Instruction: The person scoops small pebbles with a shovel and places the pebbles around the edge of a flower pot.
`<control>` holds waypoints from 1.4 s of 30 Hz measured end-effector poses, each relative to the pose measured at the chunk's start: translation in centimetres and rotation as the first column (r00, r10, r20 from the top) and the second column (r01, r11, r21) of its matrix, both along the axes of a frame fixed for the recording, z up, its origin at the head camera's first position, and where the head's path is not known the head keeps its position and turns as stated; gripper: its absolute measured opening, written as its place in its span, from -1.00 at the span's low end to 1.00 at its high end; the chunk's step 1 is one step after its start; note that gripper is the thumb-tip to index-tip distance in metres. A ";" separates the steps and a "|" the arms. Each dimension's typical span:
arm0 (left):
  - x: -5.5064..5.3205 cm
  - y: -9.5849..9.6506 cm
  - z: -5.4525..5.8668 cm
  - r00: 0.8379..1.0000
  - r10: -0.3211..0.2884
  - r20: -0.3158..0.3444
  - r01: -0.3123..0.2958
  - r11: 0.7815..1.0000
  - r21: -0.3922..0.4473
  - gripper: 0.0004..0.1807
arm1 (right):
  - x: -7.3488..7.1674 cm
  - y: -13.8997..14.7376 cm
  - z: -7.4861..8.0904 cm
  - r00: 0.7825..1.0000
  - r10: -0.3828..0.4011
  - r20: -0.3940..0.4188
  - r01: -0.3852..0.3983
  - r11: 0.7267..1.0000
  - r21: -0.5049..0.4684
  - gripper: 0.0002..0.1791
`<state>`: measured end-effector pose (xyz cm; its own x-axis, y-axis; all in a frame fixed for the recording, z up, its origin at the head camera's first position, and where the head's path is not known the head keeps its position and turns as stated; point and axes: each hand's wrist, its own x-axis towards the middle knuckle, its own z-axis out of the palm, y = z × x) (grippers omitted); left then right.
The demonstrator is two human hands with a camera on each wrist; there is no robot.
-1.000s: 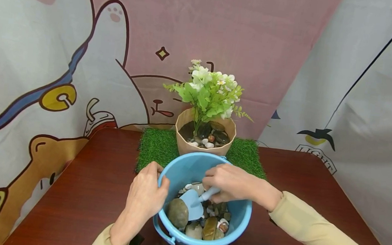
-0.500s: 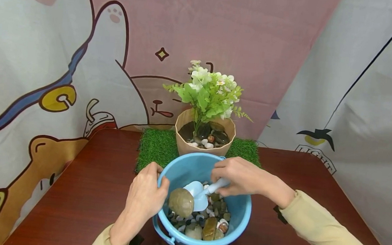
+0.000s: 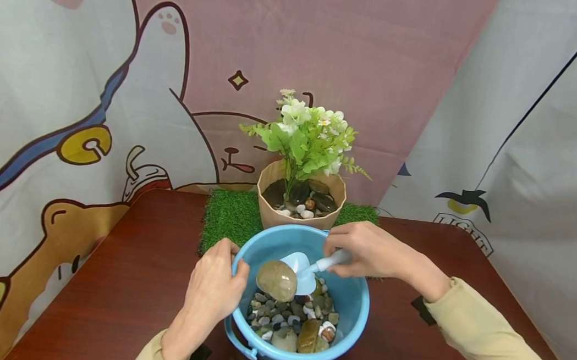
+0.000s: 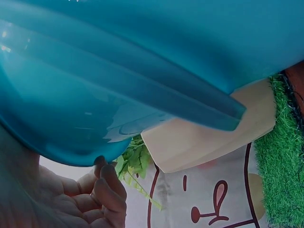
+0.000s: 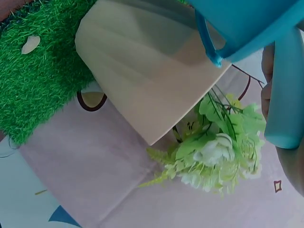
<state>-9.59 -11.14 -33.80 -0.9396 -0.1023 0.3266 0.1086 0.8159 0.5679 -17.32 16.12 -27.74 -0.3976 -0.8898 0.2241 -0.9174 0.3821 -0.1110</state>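
Observation:
A light blue bucket [image 3: 284,241] stands on the table in front of a planter. My left hand [image 3: 215,291] grips its left rim, thumb over the edge; in the left wrist view the fingers [image 4: 114,192] show below the rim. My right hand [image 3: 368,251] holds a small pale blue toy shovel by its handle [image 3: 334,260], inside the bucket's mouth. At the tip of the shovel blade [image 3: 306,280] lies a large, wet, rounded stone [image 3: 276,281], raised over the pebbles [image 3: 272,314]. In the right wrist view the handle's end [image 5: 287,114] shows beside my fingers.
Behind the bucket, a beige planter [image 3: 298,221] with white flowers [image 3: 297,114] and stones sits on a green turf mat [image 3: 229,212]. Larger stones, one brown [image 3: 309,335], lie at the bucket's near side. A printed cloth [image 3: 351,46] hangs behind the brown table [image 3: 154,260].
The shovel and my right hand have moved up and to the right. The large stone has risen with the blade, uncovering pebbles below. My left hand stays on the rim.

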 end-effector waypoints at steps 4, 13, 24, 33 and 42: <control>0.0 0.0 0.0 1.000 -0.001 0.000 0.001 1.000 0.003 -0.87 | -0.2 0.4 0.5 0.999 -0.032 0.011 0.033 0.999 -0.005 -0.82; -0.1 -0.1 0.1 1.000 -0.004 0.001 0.004 1.000 0.009 -0.87 | -0.9 0.8 1.5 0.993 -0.118 0.013 0.119 0.993 -0.007 -0.85; -0.1 -0.1 -0.1 1.000 -0.005 0.005 0.005 1.000 0.011 -0.86 | -2.0 0.8 2.8 0.968 -0.250 -0.019 0.250 0.968 -0.012 -0.87; 0.0 0.0 -0.1 1.000 -0.008 0.003 0.008 1.000 0.012 -0.86 | -3.1 0.0 3.9 0.924 -0.382 -0.005 0.381 0.924 0.025 -0.89; 0.0 0.0 -0.1 1.000 -0.009 -0.006 0.009 1.000 0.015 -0.87 | -4.1 -0.9 4.3 0.874 -0.482 0.052 0.479 0.876 0.061 -0.91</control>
